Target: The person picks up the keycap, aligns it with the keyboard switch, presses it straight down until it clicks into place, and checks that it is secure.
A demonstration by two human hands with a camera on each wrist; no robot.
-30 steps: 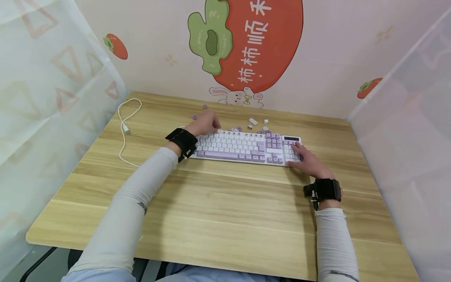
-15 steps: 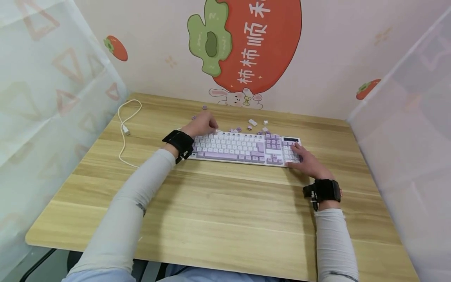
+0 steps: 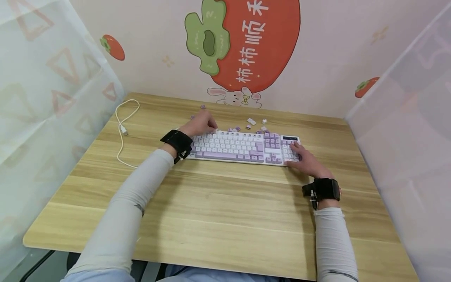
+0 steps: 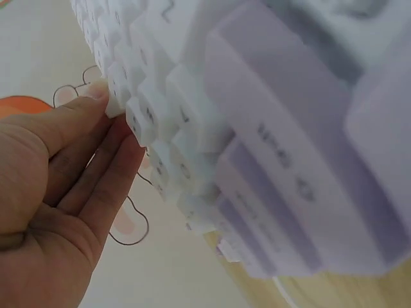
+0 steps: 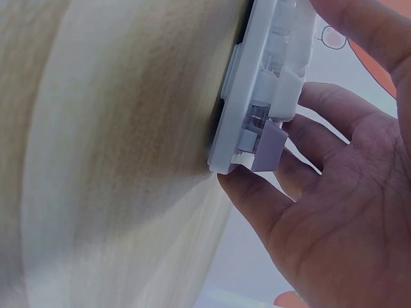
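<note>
A white and lilac keyboard lies across the back middle of the table. At its upper left, my left hand bends over the top row. In the left wrist view the thumb and fingers pinch a white keycap at the edge of the white keys; whether it sits on its switch cannot be told. My right hand holds the keyboard's right end, fingers over the number pad and thumb by the front edge. The right wrist view shows a fingertip against the case corner and a lilac keycap close to the fingers.
Several loose white and purple keycaps lie behind the keyboard, including a long white keycap and a purple keycap. A white USB cable loops on the left of the wooden table. A printed wall covering stands behind.
My left hand has shifted very slightly left and stays at the keyboard's upper left. The right hand keeps its place; the keyboard looks unmoved.
</note>
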